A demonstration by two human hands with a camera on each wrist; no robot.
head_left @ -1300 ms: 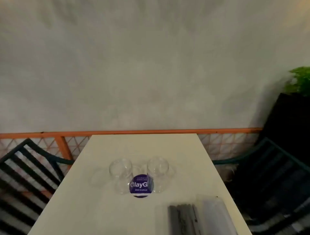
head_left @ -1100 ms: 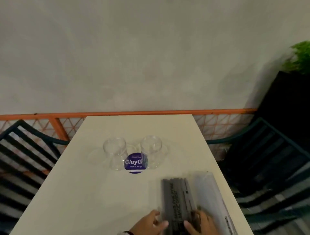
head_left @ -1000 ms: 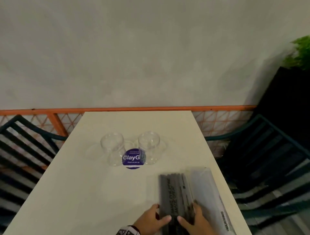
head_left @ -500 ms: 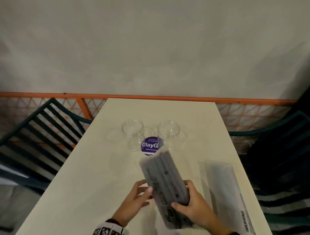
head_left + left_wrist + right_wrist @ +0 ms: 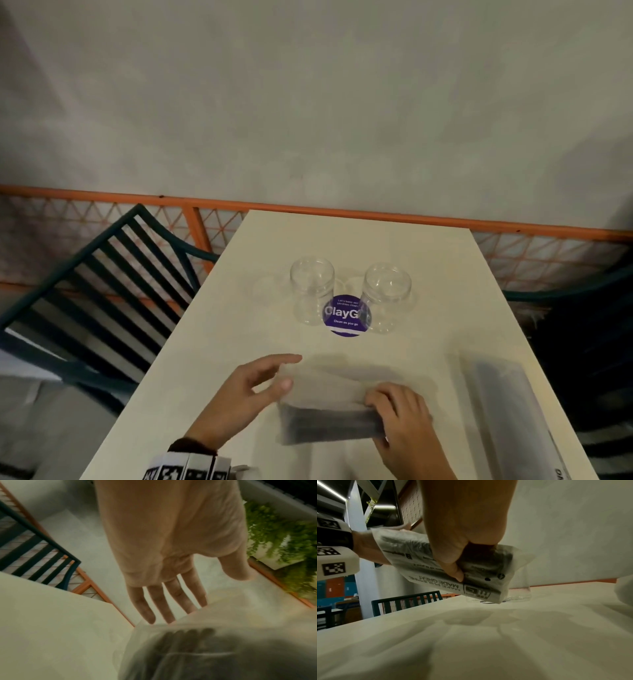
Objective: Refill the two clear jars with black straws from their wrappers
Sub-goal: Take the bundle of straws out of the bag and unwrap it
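Two empty clear jars (image 5: pixel 311 294) (image 5: pixel 387 298) stand upright mid-table, either side of a purple round sticker (image 5: pixel 346 315). My right hand (image 5: pixel 400 414) grips a clear wrapper full of black straws (image 5: pixel 329 407), held crosswise just above the table; the right wrist view shows the thumb (image 5: pixel 453 569) curled over the printed wrapper (image 5: pixel 399 545). My left hand (image 5: pixel 270 377) is at the wrapper's left end with straight fingers (image 5: pixel 164 601) touching its loose clear edge (image 5: pixel 197 649). A second wrapped pack of straws (image 5: pixel 503 407) lies on the table at the right.
The cream table (image 5: pixel 219 359) ends at an orange mesh railing (image 5: pixel 342 209) before a grey wall. Dark slatted chairs stand at the left (image 5: pixel 102 274) and right (image 5: pixel 582 342). Green plants (image 5: pixel 283 534) show in the left wrist view.
Both hands came in and lifted one straw pack off the table. It pointed toward the jars half a second ago and now lies turned crosswise, left to right.
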